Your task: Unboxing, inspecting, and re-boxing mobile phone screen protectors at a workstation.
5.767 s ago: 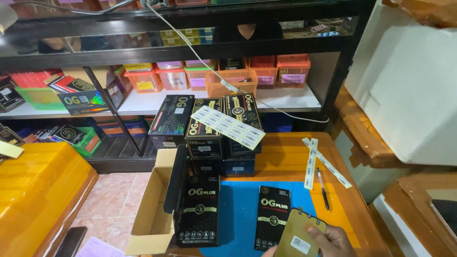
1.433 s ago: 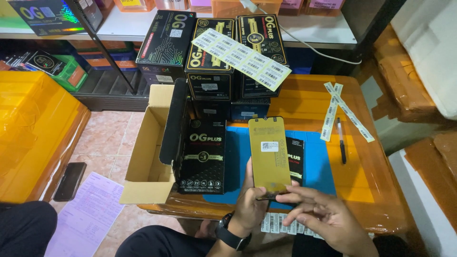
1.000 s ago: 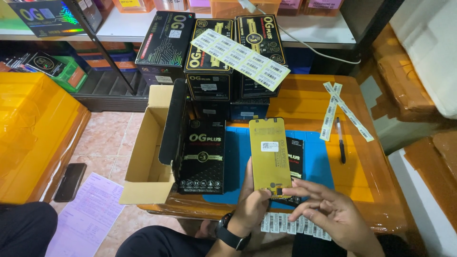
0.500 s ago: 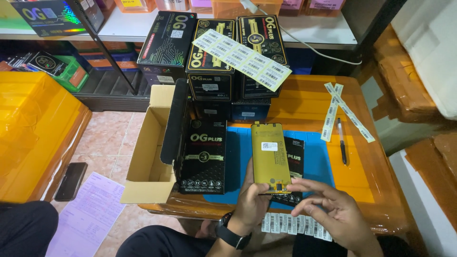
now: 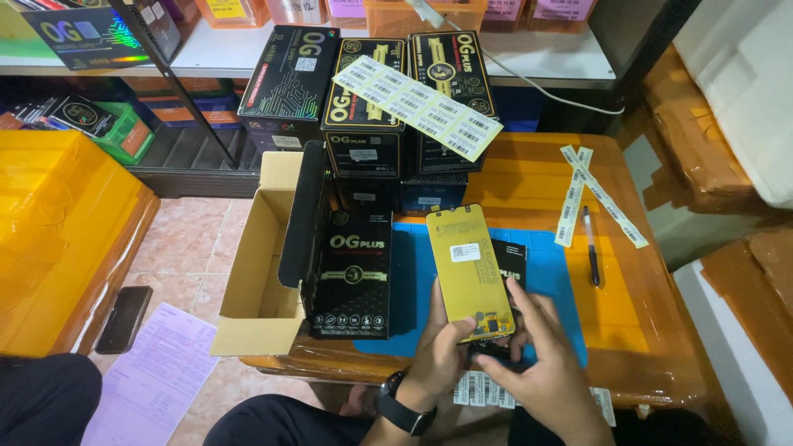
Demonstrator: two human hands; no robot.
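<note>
Left hand (image 5: 442,351) grips the lower edge of a gold phone display panel (image 5: 468,271), holding it tilted above the blue mat (image 5: 553,285) at centre of the orange-wrapped surface (image 5: 529,169). Right hand (image 5: 541,363) has its fingers closed on the panel's bottom end, at 5 o'clock from its middle. A white sticker sits on the panel's upper half. Black slim box (image 5: 353,277) lies just beside at 9 o'clock, against an open cardboard carton (image 5: 260,272). Black pen (image 5: 591,256) at 3 o'clock; barcode label sheet (image 5: 417,106) atop stacked black boxes (image 5: 363,124) at 12 o'clock.
</note>
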